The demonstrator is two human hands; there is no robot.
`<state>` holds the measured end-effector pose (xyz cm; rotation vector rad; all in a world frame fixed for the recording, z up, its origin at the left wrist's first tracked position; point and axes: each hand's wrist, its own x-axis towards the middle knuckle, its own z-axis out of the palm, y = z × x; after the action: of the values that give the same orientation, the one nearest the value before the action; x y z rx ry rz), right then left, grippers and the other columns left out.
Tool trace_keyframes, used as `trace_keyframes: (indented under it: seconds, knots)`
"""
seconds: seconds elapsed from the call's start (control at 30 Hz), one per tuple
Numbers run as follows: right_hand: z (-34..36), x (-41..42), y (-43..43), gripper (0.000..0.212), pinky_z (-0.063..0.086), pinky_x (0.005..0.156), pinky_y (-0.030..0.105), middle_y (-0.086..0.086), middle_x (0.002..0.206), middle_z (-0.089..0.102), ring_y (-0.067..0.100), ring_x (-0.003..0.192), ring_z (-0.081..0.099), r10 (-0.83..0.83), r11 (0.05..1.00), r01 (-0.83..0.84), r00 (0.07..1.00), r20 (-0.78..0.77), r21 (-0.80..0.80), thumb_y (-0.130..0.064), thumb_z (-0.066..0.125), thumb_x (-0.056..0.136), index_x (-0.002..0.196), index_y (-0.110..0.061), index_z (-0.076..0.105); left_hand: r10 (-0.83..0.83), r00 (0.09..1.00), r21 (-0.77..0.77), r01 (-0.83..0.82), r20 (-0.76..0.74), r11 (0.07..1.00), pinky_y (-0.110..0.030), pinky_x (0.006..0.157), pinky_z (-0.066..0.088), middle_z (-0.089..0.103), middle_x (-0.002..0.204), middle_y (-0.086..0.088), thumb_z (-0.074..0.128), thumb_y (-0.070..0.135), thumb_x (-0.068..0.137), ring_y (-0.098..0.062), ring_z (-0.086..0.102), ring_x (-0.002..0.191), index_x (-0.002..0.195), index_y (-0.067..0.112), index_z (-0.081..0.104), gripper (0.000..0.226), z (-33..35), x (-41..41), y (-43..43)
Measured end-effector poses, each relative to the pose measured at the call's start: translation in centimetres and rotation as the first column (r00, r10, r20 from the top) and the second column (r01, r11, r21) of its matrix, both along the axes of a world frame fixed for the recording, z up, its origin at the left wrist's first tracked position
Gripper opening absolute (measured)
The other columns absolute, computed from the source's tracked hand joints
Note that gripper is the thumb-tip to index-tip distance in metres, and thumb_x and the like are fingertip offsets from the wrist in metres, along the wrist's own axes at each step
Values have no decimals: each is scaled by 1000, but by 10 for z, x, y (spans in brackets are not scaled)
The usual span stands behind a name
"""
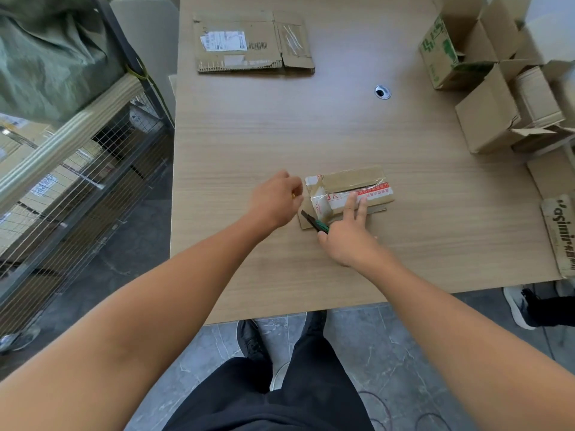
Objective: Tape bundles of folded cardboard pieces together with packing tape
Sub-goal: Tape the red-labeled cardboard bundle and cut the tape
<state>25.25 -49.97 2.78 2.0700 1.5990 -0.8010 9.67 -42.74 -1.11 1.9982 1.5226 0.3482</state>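
The folded cardboard bundle [351,181] lies flat on the counter [280,126], patched with clear and red-printed tape. At its left edge, the left hand [273,199] curls inward, and its back hides whether it pinches anything. On the bundle's near side, the right hand [345,237] spreads straight fingers [350,203] on top while its thumb traps a utility knife [314,222], whose handle is mostly hidden.

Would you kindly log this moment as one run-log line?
cardboard bundle: flat on table | left hand: curled at its left end, grasp unclear | right hand: grips utility knife, fingers press bundle | second bundle: farther back
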Motion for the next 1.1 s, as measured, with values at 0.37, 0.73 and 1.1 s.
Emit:
trace_keyframes:
  seconds: [0.37,0.73,1.1]
  knots:
    - [-40,46,-36,35,39,113,46,2,145,51,23,139,40,24,646,374,861,-508,665,-44,73,87,103,-15,63,-172,977,139,189,-124,972,-37,82,42,43,145,12,71,70,74,-22,61,102,101,26,51,55,20,-18,53]
    - [-78,60,12,35,45,99,44,6,120,55,25,113,46,117,477,440,827,-551,761,-29,80,82,103,-7,62,-164,980,314,191,-110,930,-32,68,30,72,88,6,71,65,75,-26,64,69,91,20,54,51,-29,33,32]
    - [-61,122,48,36,44,91,36,9,118,56,25,106,47,415,633,86,801,-431,770,-16,84,75,96,-7,56,-141,990,106,137,30,985,-41,79,53,66,120,14,77,48,81,-17,66,103,87,24,54,33,-12,39,-8]
